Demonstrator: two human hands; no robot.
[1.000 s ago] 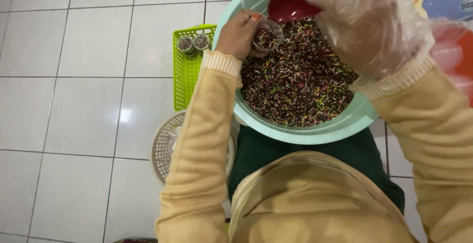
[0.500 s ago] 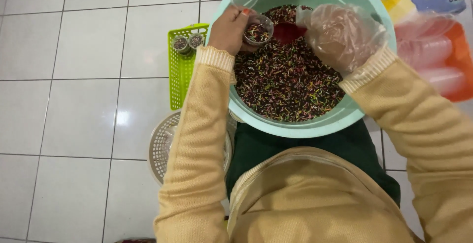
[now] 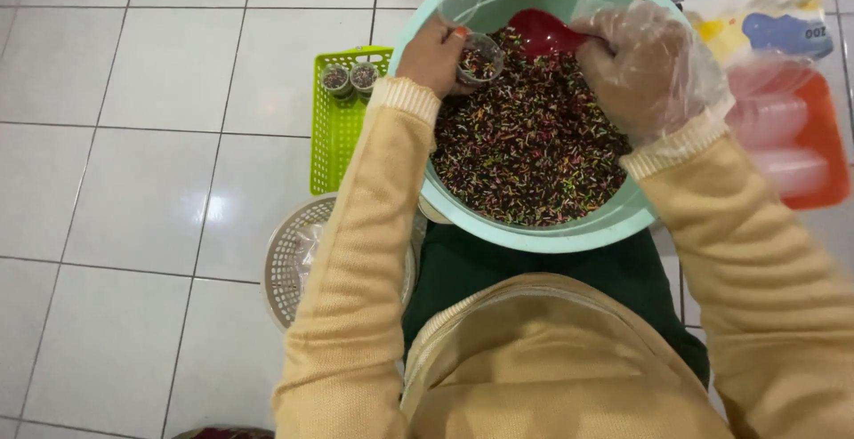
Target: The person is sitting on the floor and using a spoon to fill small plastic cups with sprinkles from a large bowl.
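We have the wide mint-green plastic basin [image 3: 623, 221] on our lap, heaped with dark multicoloured sprinkles [image 3: 534, 145]. Our right hand [image 3: 654, 70], in a thin clear plastic glove, has its grip closed round the handle of a red plastic scoop [image 3: 544, 32] lying in the sprinkles at the far side. Our left hand [image 3: 433, 55] pinches a small clear plastic cup [image 3: 480, 58], part-filled, over the basin's left side, just beside the scoop. The likeliest trouble is overfilling — the cup's mouth is narrow against the scoop, so sprinkles could spill. Held over the basin they fall back in; drift left and they scatter on the white tiled floor [image 3: 151, 190]. The glove may slip too.
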